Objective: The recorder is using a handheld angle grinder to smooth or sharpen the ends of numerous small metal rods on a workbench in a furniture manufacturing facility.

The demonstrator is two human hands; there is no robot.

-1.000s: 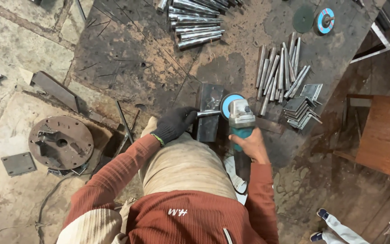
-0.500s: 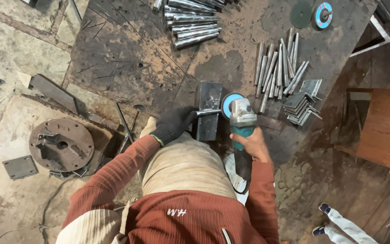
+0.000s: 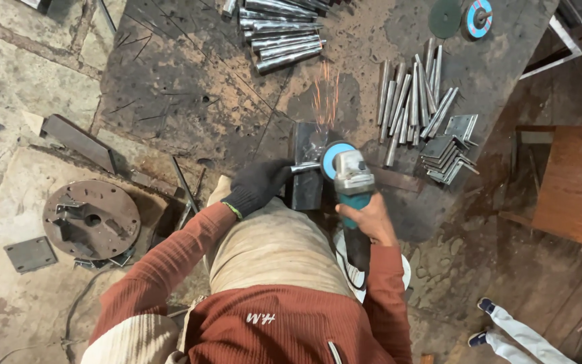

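My left hand (image 3: 259, 184), in a black glove, grips a short metal rod (image 3: 304, 167) and holds it against a dark steel block (image 3: 306, 176) on the ground. My right hand (image 3: 368, 217), bare, holds a teal angle grinder (image 3: 349, 176) with a blue disc. The disc touches the rod's end, and orange sparks (image 3: 325, 94) fly away from me. My knee in beige trousers sits between both arms.
Piles of steel rods (image 3: 409, 101) and tubes (image 3: 281, 30) lie beyond the block, beside stacked angle brackets (image 3: 449, 152). Two spare discs (image 3: 463, 17) lie far right. A rusty round flange (image 3: 91, 219) lies left. Another person's feet (image 3: 506, 330) stand at lower right by a wooden stool (image 3: 574, 182).
The grinder disc now meets the rod and sparks have appeared. Both hands stay in nearly the same place.
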